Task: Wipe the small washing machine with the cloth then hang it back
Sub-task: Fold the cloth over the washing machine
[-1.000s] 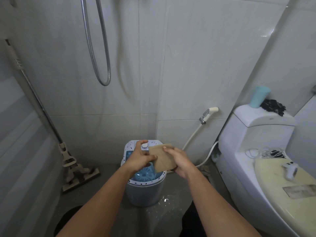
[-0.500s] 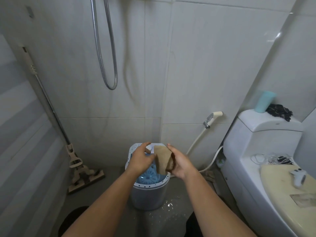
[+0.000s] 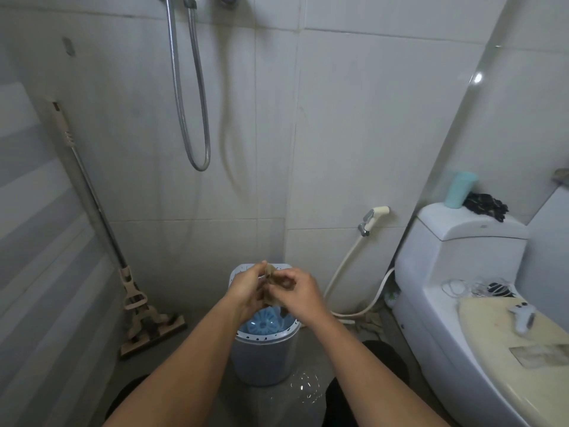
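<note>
Brown cloth (image 3: 271,283) bunched in both hands' grip, left hand (image 3: 246,289), right hand (image 3: 300,292), above blue-tubbed washing machine (image 3: 264,359)

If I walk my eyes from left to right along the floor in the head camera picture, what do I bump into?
Mop → washing machine → white hose → toilet.

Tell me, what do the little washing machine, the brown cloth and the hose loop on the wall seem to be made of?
The small washing machine looks like moulded plastic: a matt grey tub, a white perforated rim, a pale blue ribbed disc inside. The cloth, bunched between both hands, looks like thin, soft tan fabric; its weave is too small to tell. The shower hose appears to be metal, silvery and shiny.
</note>
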The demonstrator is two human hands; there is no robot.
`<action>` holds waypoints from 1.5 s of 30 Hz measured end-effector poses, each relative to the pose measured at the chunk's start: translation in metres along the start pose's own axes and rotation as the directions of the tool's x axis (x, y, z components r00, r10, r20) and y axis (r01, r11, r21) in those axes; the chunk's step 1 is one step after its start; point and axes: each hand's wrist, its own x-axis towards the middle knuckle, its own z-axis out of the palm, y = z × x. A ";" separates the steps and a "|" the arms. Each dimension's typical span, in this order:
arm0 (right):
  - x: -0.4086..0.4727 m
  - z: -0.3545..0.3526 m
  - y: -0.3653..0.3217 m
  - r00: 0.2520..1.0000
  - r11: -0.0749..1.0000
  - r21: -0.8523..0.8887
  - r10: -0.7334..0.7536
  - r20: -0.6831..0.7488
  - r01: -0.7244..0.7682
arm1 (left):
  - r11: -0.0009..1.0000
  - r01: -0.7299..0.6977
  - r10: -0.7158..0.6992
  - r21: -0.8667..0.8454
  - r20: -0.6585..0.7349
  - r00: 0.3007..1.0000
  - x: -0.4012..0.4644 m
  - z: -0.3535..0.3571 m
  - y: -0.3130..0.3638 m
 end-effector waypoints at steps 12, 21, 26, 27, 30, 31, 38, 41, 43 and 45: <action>0.020 0.005 0.011 0.992 0.997 -0.052 0.046 -0.114 -0.053 | 0.995 0.036 -0.025 0.097 -0.111 0.994 0.009 -0.019 -0.001; 0.021 0.013 0.031 0.958 0.897 -0.337 -0.265 0.107 0.286 | 0.997 0.072 -0.070 0.016 -0.107 0.992 0.028 -0.018 0.014; 0.021 0.007 0.036 0.958 0.881 -0.379 -0.246 0.148 0.285 | 0.989 0.096 -0.082 0.113 -0.124 0.989 0.037 -0.019 0.018; 0.019 0.007 0.038 0.961 0.879 -0.391 -0.229 0.154 0.273 | 0.983 0.125 -0.111 0.133 -0.105 0.988 0.034 -0.017 0.021; 0.013 0.005 0.038 0.981 0.928 -0.323 -0.155 0.115 0.184 | 0.963 0.196 -0.190 0.185 -0.048 0.981 0.033 -0.012 0.030; 0.012 0.004 0.038 0.989 0.956 -0.261 -0.113 0.090 0.133 | 0.955 0.218 -0.215 0.202 -0.038 0.976 0.031 -0.012 0.033; 0.013 0.002 0.053 0.802 0.457 0.748 0.574 0.165 -0.481 | 0.937 0.201 -0.195 0.285 -0.049 0.980 0.025 -0.023 0.028; 0.006 -0.007 0.055 0.809 0.302 0.828 0.521 0.271 -0.472 | 0.928 0.169 -0.138 0.331 -0.115 0.984 0.022 -0.031 0.017; 0.006 -0.004 0.056 0.808 0.329 0.822 0.536 0.243 -0.465 | 0.927 0.175 -0.134 0.331 -0.143 0.981 0.020 -0.037 0.009; 0.007 0.001 0.057 0.772 0.314 0.811 0.588 0.242 -0.493 | 0.923 0.180 -0.128 0.339 -0.169 0.977 0.016 -0.044 0.002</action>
